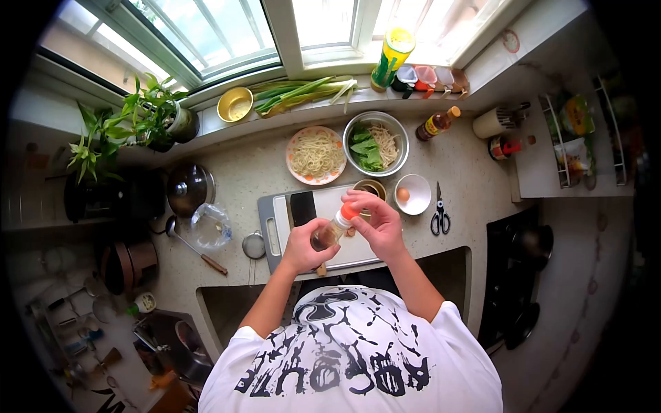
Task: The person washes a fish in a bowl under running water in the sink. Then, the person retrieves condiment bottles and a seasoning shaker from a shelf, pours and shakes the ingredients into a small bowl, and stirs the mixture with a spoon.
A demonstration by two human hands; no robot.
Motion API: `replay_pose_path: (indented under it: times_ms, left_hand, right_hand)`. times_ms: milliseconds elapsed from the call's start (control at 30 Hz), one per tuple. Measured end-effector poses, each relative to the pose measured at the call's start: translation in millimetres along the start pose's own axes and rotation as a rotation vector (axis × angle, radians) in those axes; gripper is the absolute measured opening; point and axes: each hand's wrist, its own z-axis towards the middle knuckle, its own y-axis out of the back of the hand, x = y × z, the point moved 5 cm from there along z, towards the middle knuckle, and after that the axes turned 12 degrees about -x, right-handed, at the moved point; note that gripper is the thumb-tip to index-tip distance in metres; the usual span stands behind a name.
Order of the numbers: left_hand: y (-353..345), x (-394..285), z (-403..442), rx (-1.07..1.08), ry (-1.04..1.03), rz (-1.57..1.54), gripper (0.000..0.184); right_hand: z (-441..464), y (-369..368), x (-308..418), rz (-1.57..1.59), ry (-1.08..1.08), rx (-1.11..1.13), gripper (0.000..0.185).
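My left hand [308, 246] is wrapped round a small clear jar [326, 237], which is tilted above the white cutting board [351, 255]. The fingers of my right hand [378, 224] pinch the jar's orange-red cap [349, 211]. Beneath my hands, a cleaver with a dark blade [302, 208] lies on the board. A small brownish bowl [370, 187] is partly hidden behind my right hand. Just right of it sits a white bowl [417, 204] with an egg [403, 195].
Behind the board are a plate of noodles [317, 157] and a metal bowl [401, 168] with greens. Scissors [441, 217] and a sauce bottle [437, 124] are at right. A strainer [253, 245], ladle [193, 246] and plastic bag [211, 226] lie left.
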Motion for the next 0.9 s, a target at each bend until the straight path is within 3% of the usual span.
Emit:
replay_pose_path:
  times_ms: [200,433,667,800,900]
  left_hand:
    - [7.9,-3.8,-4.3,0.049,-0.056,0.045,0.045]
    - [3.8,-0.1,-13.6,0.268,-0.002,-0.219,0.047]
    - [-4.7,-18.0,-17.2,0.162,0.028,0.056,0.043]
    - [-18.6,-45.9,-21.1,-0.036,-0.193,0.262,0.046]
    - [-41.0,-59.9,-20.2,-0.001,-0.221,0.277,0.046]
  right_hand:
    - [-7.1,-5.2,12.4,-0.019,0.031,0.102,0.024]
    - [-19.6,-13.5,20.3,0.135,0.028,0.128,0.026]
    - [-42.2,-3.5,20.2,0.002,0.028,-0.241,0.019]
    - [-54.1,15.5,27.6,0.043,0.037,-0.363,0.024]
    - [-61.4,38.1,39.0,0.075,0.018,-0.374,0.027]
